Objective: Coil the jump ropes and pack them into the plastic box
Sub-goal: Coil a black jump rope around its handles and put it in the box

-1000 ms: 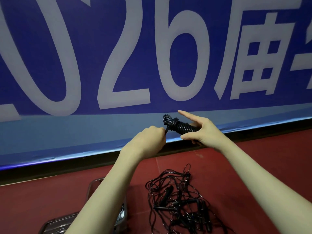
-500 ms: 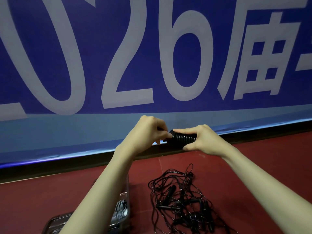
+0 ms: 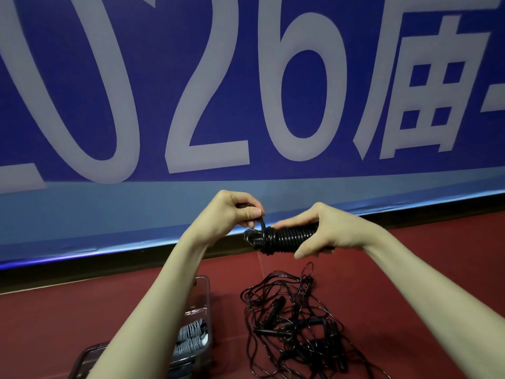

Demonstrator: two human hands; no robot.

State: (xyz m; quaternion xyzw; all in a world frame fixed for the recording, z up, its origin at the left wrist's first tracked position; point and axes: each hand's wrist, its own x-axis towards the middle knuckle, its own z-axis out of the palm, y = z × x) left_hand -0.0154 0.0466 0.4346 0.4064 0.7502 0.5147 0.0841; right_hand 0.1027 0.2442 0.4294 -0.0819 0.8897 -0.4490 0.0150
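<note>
A black jump rope, wound tightly into a coiled bundle [image 3: 284, 239], is held in the air before the blue banner. My right hand [image 3: 325, 231] grips the bundle's right half. My left hand [image 3: 235, 212] pinches the rope's loose end just above the bundle's left tip. Below, a tangled pile of black jump ropes [image 3: 297, 326] with handles lies on the red floor. The clear plastic box [image 3: 206, 302] stands to the pile's left, partly hidden by my left forearm, with grey coiled ropes [image 3: 190, 337] inside.
A large blue banner [image 3: 246, 105] with white characters fills the wall ahead, ending in a dark baseboard [image 3: 82, 269]. Red floor [image 3: 410, 263] spreads on both sides of the pile and box.
My left hand has gone from beside the bundle's left end to above it, pulling the rope end upward. The bundle has sunk slightly, and its wound left tip now shows.
</note>
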